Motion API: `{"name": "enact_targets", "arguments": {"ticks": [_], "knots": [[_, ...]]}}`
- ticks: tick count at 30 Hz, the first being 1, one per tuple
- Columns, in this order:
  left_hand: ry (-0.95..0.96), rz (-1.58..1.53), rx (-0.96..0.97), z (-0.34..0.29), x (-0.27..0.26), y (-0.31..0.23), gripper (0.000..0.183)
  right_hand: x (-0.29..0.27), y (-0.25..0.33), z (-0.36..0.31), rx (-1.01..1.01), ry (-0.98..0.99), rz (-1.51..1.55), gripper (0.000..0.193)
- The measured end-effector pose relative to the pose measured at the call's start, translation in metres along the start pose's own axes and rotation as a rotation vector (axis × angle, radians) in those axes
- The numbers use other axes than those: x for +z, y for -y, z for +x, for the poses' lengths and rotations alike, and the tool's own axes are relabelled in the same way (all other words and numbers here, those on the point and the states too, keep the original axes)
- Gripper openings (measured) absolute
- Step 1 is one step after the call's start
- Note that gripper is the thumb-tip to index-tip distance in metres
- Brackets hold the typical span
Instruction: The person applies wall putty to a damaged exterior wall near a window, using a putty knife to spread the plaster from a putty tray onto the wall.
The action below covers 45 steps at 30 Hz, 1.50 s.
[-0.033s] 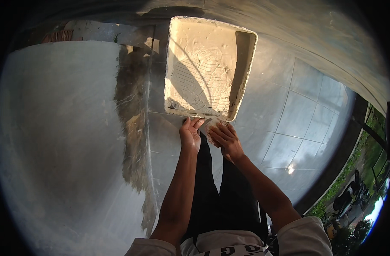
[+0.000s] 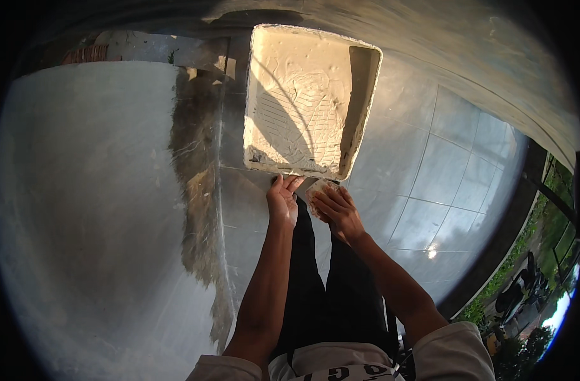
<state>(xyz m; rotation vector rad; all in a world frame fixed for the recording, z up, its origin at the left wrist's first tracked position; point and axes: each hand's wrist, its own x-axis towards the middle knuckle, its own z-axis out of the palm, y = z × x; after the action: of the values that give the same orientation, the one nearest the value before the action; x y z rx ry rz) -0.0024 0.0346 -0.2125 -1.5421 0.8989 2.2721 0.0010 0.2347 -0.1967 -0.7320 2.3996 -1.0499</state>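
A shallow paint tray [image 2: 361, 130] with a ribbed floor holds thick cream paint and stands in front of me. Its near wall is smeared with paint. My left hand [image 2: 282, 198] is palm up at the middle of that near edge, fingers curled against the rim; the fingertips are partly hidden. Just right of it and below the rim, my right hand [image 2: 339, 213] is closed round a crumpled whitish wad [image 2: 318, 188] with brownish stains. Cloth or paper, I cannot tell which. A small gap separates the wad from the tray.
To the left rises a grey-white painted wall [image 2: 99, 190] with a dark unpainted strip [image 2: 198, 190] along its lower edge. Grey floor tiles [image 2: 423, 222] lie to the right. Beyond them are a dark ledge, greenery [image 2: 487, 301] and a parked motorbike [image 2: 521, 289].
My right hand has drawn slightly back from the tray's near edge with the wad. The left hand and the tray look unmoved.
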Motion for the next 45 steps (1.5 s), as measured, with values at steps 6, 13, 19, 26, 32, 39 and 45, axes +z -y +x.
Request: {"name": "enact_targets", "arguments": {"ticks": [6, 13, 19, 26, 32, 39, 45], "knots": [[0.024, 0.137, 0.03, -0.007, 0.001, -0.001, 0.05, -0.015, 0.013, -0.032, 0.209, -0.286, 0.058, 0.029], [-0.212, 0.297, -0.004, -0.008, 0.022, -0.003, 0.036, -0.039, -0.012, 0.018, 0.809, -0.536, 1.015, 0.032], [-0.297, 0.273, 0.072, 0.012, 0.033, 0.007, 0.029, -0.017, -0.076, 0.029, 0.739, -0.578, 1.234, 0.035], [-0.383, 0.134, 0.168, 0.021, 0.042, 0.017, 0.022, -0.024, -0.115, 0.008, 0.742, -0.615, 1.339, 0.036], [-0.361, 0.184, 0.13, 0.01, 0.032, 0.01, 0.023, -0.061, -0.1, -0.004, 0.785, -0.702, 1.413, 0.046], [-0.295, 0.419, 0.141, -0.036, 0.047, -0.01, 0.024, -0.114, -0.02, 0.08, 0.586, -0.553, 1.099, 0.02], [-0.185, 1.174, 1.02, -0.021, 0.062, -0.048, 0.029, -0.093, 0.003, 0.176, 0.172, -0.443, 0.202, 0.027]]}}
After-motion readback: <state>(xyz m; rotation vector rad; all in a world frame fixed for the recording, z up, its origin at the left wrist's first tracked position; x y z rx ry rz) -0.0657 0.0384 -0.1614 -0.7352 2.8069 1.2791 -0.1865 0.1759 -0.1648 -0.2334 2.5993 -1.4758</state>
